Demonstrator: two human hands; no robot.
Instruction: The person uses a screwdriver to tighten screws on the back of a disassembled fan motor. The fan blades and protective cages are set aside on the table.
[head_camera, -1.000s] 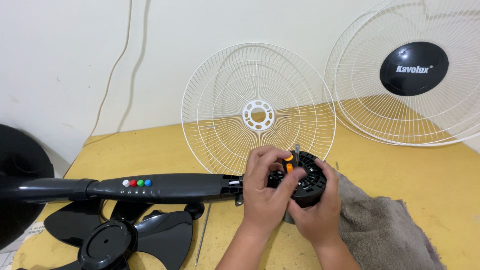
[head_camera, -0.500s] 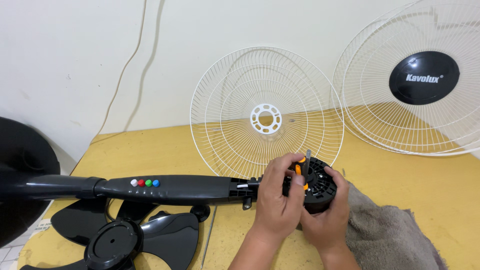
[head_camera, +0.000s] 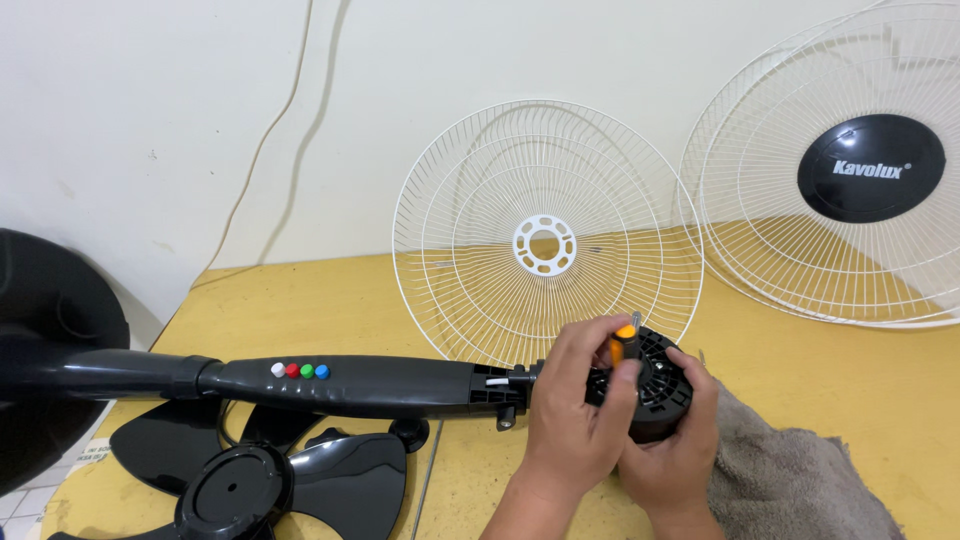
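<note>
Fingers (head_camera: 600, 345) of the left hand (head_camera: 575, 425) close around an orange-handled screwdriver (head_camera: 626, 340), its tip down on the black fan motor housing (head_camera: 655, 385), while the right hand (head_camera: 670, 455) cups that housing from below at the table's (head_camera: 330, 300) edge beside a grey towel (head_camera: 790, 475). Rigid and likely heavy, the housing sits at the end of the black fan stem (head_camera: 340, 385). Its smooth round sides could slip, so gripping the rim seems surest.

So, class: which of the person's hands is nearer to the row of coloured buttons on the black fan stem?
Left. The left hand lies just beyond the stem's end from the buttons; the right hand is farther, cupping the motor housing.
</note>
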